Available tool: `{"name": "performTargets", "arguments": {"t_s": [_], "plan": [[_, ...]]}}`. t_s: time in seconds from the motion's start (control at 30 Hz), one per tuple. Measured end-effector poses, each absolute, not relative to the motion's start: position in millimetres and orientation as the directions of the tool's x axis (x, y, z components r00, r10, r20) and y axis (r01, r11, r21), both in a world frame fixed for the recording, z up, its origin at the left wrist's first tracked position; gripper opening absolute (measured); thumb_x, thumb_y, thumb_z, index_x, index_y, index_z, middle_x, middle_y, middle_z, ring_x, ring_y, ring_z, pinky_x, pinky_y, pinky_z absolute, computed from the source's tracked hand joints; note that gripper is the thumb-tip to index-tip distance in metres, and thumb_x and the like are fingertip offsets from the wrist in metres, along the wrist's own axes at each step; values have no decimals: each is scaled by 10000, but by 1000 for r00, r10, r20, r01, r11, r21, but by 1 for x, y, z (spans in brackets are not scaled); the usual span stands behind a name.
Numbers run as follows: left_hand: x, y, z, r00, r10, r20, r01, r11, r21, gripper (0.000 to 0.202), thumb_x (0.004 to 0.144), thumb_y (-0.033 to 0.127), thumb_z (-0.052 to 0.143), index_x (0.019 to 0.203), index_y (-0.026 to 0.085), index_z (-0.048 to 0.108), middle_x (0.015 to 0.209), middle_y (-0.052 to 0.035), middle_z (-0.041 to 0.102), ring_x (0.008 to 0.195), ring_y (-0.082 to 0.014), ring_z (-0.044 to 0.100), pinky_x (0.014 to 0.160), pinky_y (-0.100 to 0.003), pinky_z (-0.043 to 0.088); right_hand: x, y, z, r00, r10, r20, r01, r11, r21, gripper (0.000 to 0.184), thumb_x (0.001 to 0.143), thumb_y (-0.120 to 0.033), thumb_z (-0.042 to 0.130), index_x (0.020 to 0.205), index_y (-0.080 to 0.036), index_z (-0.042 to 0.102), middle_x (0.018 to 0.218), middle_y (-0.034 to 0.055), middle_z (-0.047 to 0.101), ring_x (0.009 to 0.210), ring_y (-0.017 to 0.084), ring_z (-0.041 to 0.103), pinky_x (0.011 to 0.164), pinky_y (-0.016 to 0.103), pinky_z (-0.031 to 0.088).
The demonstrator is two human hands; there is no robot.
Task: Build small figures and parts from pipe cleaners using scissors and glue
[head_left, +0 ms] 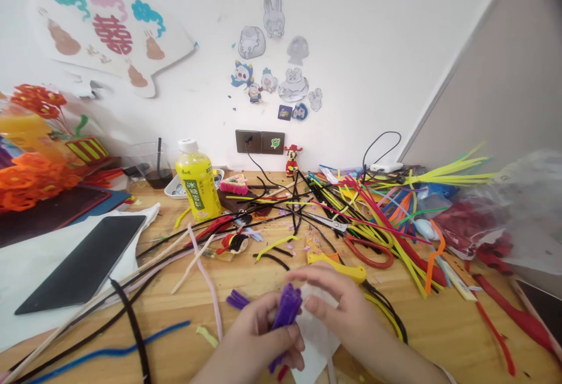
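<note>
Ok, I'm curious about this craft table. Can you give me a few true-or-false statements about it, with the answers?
1. The left hand grips a bundle of purple pipe cleaners. True.
2. The right hand is holding the red-handled scissors. False: the scissors lie on the table apart from that hand, whose fingers reach toward the purple bundle.
3. The yellow drink bottle stands upright with a white cap on. True.
4. The black tablet is propped up against the wall. False: it lies flat on a white sheet at the left of the table.
</note>
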State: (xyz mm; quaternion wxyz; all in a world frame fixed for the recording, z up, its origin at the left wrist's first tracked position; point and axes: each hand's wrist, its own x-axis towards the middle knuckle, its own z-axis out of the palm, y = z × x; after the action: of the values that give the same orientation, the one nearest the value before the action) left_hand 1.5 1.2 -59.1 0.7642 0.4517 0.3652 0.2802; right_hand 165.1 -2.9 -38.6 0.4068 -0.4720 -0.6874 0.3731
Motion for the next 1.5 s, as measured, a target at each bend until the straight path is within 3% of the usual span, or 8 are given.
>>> {"name": "performTargets", "arguments": {"t_s": [0.1, 0.23, 0.37, 0.53, 0.73, 0.93, 1.2, 1.5], "plan": [[-7, 10, -49, 507, 803, -313, -42, 386, 922, 195, 608, 269, 583, 718, 187, 445, 438, 80, 489, 382, -87, 472, 432, -200, 340, 183, 7, -35, -152, 951, 268, 619, 303, -724, 285, 814, -312, 476, 1063, -226, 584, 1074, 60, 592, 1036, 217, 481, 908, 382, 348], [-24, 23, -32, 429, 877, -215, 435, 8, 900, 109, 630, 274, 569, 647, 180, 518, 520, 57, 498, 484, -102, 474, 491, -210, 358, 201, 18, -44, -89, 977, 193, 897, 163, -410, 428, 719, -189, 515, 1146, -169, 533, 1132, 98, 555, 1072, 277, 434, 915, 425, 327], [-40, 33, -26, 536, 837, -112, 741, -403, 538, 88, 644, 198, 537, 683, 210, 615, 674, 6, 609, 634, -162, 550, 568, -234, 364, 204, 21, -54, -107, 988, 109, 961, 131, -242, 590, 631, -56, 453, 1213, -148, 474, 1126, 110, 543, 1054, 267, 450, 884, 385, 356], [-44, 36, -31, 592, 795, -136, 796, -548, 258, 260, 616, 62, 439, 741, 208, 615, 813, -45, 600, 686, -182, 593, 589, -240, 386, 199, 26, -58, -99, 986, 135, 974, 124, -190, 561, 604, -15, 414, 1143, -128, 521, 1046, 120, 549, 972, 246, 502, 835, 349, 383], [-39, 37, -34, 458, 889, 9, 730, -381, 568, 250, 673, 94, 432, 850, 208, 567, 836, -29, 628, 781, -189, 590, 698, -268, 421, 208, 26, -44, 28, 951, 309, 904, 108, -414, 398, 651, -105, 453, 1033, -158, 549, 984, 86, 562, 901, 227, 534, 769, 331, 423], [-33, 36, -27, 249, 967, -49, 327, -36, 944, 232, 721, 387, 530, 781, 164, 551, 658, -32, 642, 566, -171, 583, 471, -248, 459, 200, 14, -36, 165, 889, 427, 663, 220, -715, 181, 725, -326, 534, 823, -189, 597, 827, 62, 625, 768, 223, 574, 687, 328, 453], [-31, 38, -34, 119, 973, -196, 146, 178, 973, 278, 594, 317, 692, 810, 164, 608, 695, -24, 704, 682, -205, 660, 700, -321, 509, 189, 8, -43, 158, 928, 337, 473, 228, -851, 182, 710, -384, 562, 680, -214, 618, 677, 34, 642, 698, 219, 590, 578, 292, 469], [-19, 32, -43, 222, 933, -283, -83, 308, 948, 370, 552, 400, 711, 781, 148, 566, 567, 13, 664, 539, -170, 652, 545, -269, 523, 178, 0, -62, 151, 969, 194, 320, 138, -937, 375, 657, -550, 576, 627, -178, 617, 703, 81, 623, 701, 232, 590, 652, 350, 495]]}}
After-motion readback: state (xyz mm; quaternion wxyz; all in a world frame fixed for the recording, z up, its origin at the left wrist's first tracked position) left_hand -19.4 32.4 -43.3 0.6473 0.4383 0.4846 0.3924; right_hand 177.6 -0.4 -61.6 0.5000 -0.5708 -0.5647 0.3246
